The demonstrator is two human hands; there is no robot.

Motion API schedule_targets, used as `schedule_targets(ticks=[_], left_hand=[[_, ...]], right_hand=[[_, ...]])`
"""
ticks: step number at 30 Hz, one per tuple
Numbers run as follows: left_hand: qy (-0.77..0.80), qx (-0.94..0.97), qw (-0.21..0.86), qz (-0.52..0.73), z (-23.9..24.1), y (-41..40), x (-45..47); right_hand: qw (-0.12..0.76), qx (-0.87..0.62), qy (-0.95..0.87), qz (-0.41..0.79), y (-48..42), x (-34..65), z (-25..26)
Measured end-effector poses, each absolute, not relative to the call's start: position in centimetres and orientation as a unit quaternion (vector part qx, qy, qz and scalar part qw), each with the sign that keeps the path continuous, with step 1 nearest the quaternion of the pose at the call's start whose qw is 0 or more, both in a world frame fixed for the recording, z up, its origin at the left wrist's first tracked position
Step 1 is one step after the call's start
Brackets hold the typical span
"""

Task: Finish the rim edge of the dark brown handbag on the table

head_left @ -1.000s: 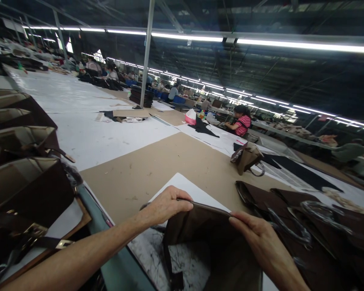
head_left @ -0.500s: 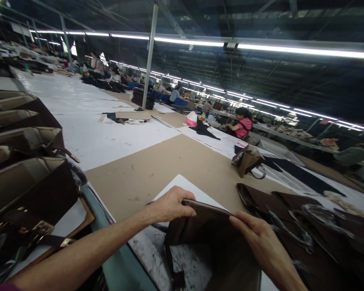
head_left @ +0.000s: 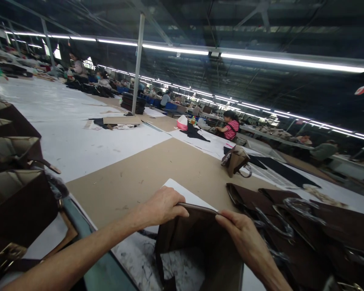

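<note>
Brown bag spread open at its rim by both hands.

The dark brown bag (head_left: 206,246) is held upright at the near edge of the table (head_left: 133,173), in front of a white sheet (head_left: 182,192). Its top rim is pinched by the left hand (head_left: 162,206) at one end and by the right hand (head_left: 245,238) at the other — both are closed on the rim, so the mouth is spread. The step in hand is judged to be the opening or checking of the bag. An even grip is called for in further handling, as the panel looks limp. Just to the right, flat brown bags (head_left: 291,210) with wrapped handles are crowded close — little room is left there. A tan handbag (head_left: 235,159) is set farther off, and open bags (head_left: 15,194) are lined up at the left.
</note>
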State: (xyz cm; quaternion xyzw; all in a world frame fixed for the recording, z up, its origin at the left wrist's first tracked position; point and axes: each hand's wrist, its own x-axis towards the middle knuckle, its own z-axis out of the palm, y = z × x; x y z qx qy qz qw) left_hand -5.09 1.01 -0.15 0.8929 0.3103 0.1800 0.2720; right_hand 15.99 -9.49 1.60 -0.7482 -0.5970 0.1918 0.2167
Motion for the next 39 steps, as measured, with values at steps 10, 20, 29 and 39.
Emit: schedule_targets(ticks=[10,20,29,39], left_hand=[[0.243,0.944,0.170,0.143,2.1,0.0,0.7],[0.258,0.940,0.153,0.161,1.2,-0.6,1.9],[0.263,0.934,0.170,0.174,0.9,-0.3,2.1],[0.313,0.925,0.168,0.135,1.8,-0.4,-1.2]], right_hand=[[0.231,-0.745,-0.601,0.177,-9.7,15.7,1.3],[0.217,-0.747,-0.613,0.137,-9.3,15.6,2.0],[0.119,-0.748,-0.650,0.057,-8.9,15.1,2.7],[0.073,-0.756,-0.650,0.021,-9.2,15.0,2.6]])
